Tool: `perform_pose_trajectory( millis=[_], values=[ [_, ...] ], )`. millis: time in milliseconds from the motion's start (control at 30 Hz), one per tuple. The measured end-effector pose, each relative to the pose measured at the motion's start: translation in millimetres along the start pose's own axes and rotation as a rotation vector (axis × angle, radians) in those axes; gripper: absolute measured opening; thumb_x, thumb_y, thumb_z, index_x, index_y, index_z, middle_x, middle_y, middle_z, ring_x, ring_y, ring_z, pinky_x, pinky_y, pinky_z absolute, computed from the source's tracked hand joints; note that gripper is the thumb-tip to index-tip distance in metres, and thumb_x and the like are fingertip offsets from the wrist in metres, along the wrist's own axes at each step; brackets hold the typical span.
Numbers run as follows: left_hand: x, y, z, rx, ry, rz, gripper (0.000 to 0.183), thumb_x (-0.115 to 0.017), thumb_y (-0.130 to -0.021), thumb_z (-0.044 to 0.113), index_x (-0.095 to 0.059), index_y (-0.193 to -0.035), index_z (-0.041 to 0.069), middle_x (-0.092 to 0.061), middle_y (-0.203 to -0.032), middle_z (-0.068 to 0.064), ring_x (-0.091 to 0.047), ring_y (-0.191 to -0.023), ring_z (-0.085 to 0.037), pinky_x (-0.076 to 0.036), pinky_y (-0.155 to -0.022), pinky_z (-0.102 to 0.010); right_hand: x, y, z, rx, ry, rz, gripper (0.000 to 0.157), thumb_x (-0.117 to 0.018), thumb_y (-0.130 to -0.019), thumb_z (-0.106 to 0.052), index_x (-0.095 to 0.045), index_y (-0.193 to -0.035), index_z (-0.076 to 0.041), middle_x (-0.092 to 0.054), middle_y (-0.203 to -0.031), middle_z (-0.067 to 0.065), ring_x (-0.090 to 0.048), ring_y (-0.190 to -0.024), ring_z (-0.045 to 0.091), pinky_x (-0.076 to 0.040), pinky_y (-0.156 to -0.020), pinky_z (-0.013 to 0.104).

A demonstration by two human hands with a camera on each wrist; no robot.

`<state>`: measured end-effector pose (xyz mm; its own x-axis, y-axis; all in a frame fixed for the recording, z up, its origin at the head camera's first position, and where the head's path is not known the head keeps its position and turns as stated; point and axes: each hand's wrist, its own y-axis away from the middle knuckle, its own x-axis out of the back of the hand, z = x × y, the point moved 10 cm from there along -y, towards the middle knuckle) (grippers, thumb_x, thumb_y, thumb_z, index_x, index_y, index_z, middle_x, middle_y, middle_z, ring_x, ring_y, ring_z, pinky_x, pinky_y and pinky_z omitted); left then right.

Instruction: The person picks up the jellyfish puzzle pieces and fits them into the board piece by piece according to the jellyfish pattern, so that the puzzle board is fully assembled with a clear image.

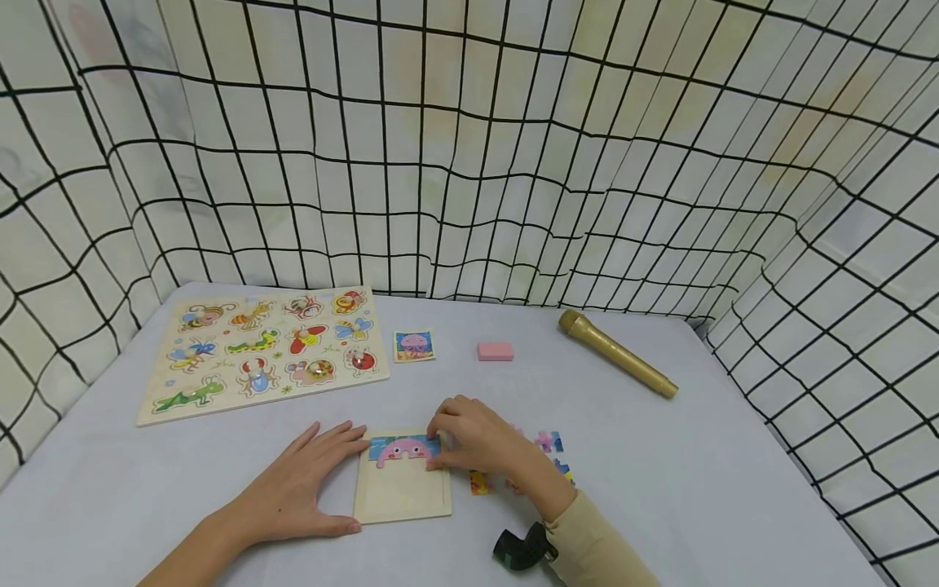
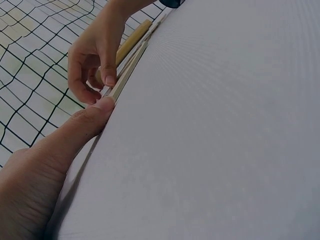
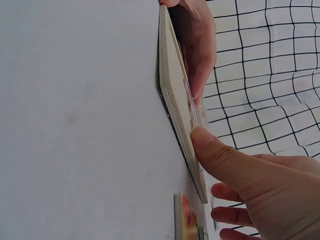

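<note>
A small wooden puzzle board (image 1: 403, 493) lies on the table with a row of jigsaw pieces along its top, showing a pink sea creature's head (image 1: 402, 450) on blue. My left hand (image 1: 293, 481) spreads along the board's left side, fingers extended; its thumb touches the near left corner, seen also in the left wrist view. At the top right of the board, my right hand (image 1: 480, 436) pinches a puzzle piece (image 1: 434, 445) between thumb and fingers, which partly cover it. In the right wrist view, the right thumb (image 3: 215, 152) lies over the board's edge.
Loose puzzle pieces (image 1: 480, 483) lie right of the board, partly under the right forearm. Behind are an insect picture board (image 1: 271, 346), a small picture card (image 1: 414, 346), a pink block (image 1: 495, 351) and a gold microphone (image 1: 619, 353). Black netting (image 1: 469, 163) surrounds the table.
</note>
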<state>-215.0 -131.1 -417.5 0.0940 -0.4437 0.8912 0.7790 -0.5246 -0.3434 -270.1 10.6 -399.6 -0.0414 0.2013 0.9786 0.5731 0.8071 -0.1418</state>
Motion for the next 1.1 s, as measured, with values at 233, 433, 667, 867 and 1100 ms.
perform_pose_trajectory(
  millis=[233,433,667,867,1100],
  values=[
    [-0.5,-0.3,-0.3,0.0,0.004,-0.001,0.091,-0.06,-0.063,0.074,-0.049,-0.131,0.014,-0.044,-0.137,-0.001,-0.035,-0.129,-0.023,-0.005,-0.111,-0.034,7.2,8,6,-0.014,-0.004,0.012,0.038,-0.071,-0.076,-0.044,-0.065,-0.103,-0.018,-0.057,-0.101,-0.006,-0.05,-0.093,0.008,-0.043,-0.082,0.019],
    [-0.4,-0.2,0.0,-0.006,0.0,0.003,0.091,-0.06,-0.064,0.074,-0.049,-0.131,0.014,-0.044,-0.138,-0.001,-0.035,-0.129,-0.023,-0.005,-0.111,-0.033,7.5,20,22,-0.083,-0.006,-0.014,0.042,-0.068,-0.077,-0.046,-0.063,-0.107,-0.017,-0.056,-0.104,-0.006,-0.049,-0.095,0.008,-0.044,-0.084,0.021],
    [-1.4,-0.2,-0.4,0.001,-0.01,-0.005,0.091,-0.059,-0.064,0.075,-0.049,-0.131,0.015,-0.044,-0.138,-0.001,-0.034,-0.13,-0.023,-0.005,-0.111,-0.034,6.5,35,38,-0.156,-0.044,-0.044,0.044,-0.072,-0.074,-0.044,-0.065,-0.108,-0.016,-0.056,-0.105,-0.006,-0.048,-0.095,0.009,-0.044,-0.083,0.024],
    [-1.9,0.1,-0.8,0.006,0.005,-0.007,0.091,-0.06,-0.064,0.074,-0.049,-0.131,0.014,-0.044,-0.138,-0.001,-0.034,-0.13,-0.023,-0.006,-0.11,-0.035,7.1,45,47,-0.189,-0.075,-0.067,0.041,-0.071,-0.077,-0.041,-0.065,-0.108,-0.016,-0.055,-0.105,-0.005,-0.048,-0.099,0.01,-0.044,-0.087,0.026],
    [-2.4,-0.1,-0.9,0.015,0.007,-0.015,0.091,-0.059,-0.064,0.075,-0.049,-0.131,0.014,-0.044,-0.137,-0.001,-0.034,-0.13,-0.023,-0.007,-0.11,-0.036,8.5,52,53,-0.208,-0.101,-0.068,0.031,-0.07,-0.079,-0.036,-0.066,-0.104,-0.017,-0.054,-0.106,-0.006,-0.047,-0.099,0.011,-0.044,-0.086,0.026]
  ],
)
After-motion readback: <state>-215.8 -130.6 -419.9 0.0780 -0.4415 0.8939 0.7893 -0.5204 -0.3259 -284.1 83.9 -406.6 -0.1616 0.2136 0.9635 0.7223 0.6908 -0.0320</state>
